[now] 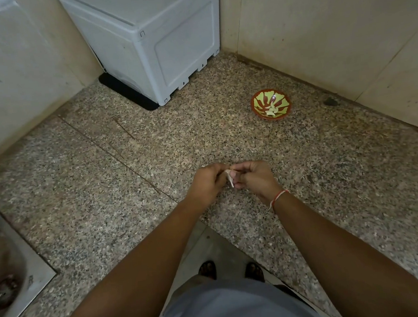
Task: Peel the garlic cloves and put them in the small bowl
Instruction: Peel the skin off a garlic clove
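1. At the far left edge a stainless steel sink [1, 267] is let into the speckled granite counter [91, 195]; a pale grey plastic box [156, 43] stands in the back corner.
2. The left hand [206, 184] has its fingers curled and pinches the near side of a small, pale, papery-skinned garlic clove [229, 178], held above the counter's front part.
3. The right hand [254, 177], with a red and white thread at the wrist, pinches the same clove from the other side, so both grips are closed on it. A strip of skin hangs down between them; peeling looks under way.
4. The small round bowl, red-brown with green pattern [271, 104], sits farther back and to the right, well apart from the clove, already holding peeled pieces. The right hand is nearer, so it would probably make the drop.
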